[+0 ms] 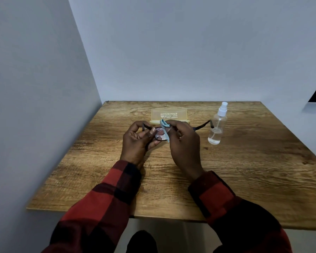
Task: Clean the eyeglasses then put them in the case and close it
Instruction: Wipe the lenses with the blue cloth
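Note:
Over the middle of the wooden table (244, 170) I hold a pair of dark-framed eyeglasses (160, 134). My left hand (137, 143) grips the frame at its left lens. My right hand (185, 145) pinches a light blue cleaning cloth (165, 127) against the other lens, which the cloth and fingers hide. One temple arm (202, 125) sticks out to the right past my right hand. The translucent yellow case (169, 115) lies open behind my hands, its lid flat with white print on it.
A clear spray bottle (217, 125) with a white nozzle stands upright to the right of my hands, close to the temple tip. Grey walls close in the table's left and far edges. The table's front edge is near my sleeves.

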### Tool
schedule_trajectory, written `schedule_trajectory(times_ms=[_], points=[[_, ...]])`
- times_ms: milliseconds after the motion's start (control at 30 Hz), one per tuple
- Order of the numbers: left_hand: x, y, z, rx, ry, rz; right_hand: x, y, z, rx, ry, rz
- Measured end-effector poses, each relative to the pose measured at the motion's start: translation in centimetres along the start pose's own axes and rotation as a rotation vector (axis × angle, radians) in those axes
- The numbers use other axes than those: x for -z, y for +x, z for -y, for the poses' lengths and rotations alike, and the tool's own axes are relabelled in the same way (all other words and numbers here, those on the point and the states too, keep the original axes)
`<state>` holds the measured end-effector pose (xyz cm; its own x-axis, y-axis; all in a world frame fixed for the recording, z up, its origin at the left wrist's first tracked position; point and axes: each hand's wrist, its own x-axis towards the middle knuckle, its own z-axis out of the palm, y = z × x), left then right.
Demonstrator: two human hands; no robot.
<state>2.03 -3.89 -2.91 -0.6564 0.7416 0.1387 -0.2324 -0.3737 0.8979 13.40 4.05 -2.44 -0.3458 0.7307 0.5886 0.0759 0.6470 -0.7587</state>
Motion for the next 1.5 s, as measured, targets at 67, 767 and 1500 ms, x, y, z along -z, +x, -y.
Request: schedule_trajectory(times_ms=[67, 767, 1500], points=[[-0.1, 0.0, 0.0, 0.009, 0.031, -0.009, 0.1, 0.4, 0.1, -0.076, 0.090, 0.022], [-1.6, -1.5, -1.0, -0.016, 0.178, -0.036, -0.8, 0.1, 1.8, -0.050, -0.028, 0.253], [-1.0, -1.3, -0.8, -0.081, 0.235, -0.008, 0.1, 1.7, 0.6, 0.188, -0.203, 0.543]])
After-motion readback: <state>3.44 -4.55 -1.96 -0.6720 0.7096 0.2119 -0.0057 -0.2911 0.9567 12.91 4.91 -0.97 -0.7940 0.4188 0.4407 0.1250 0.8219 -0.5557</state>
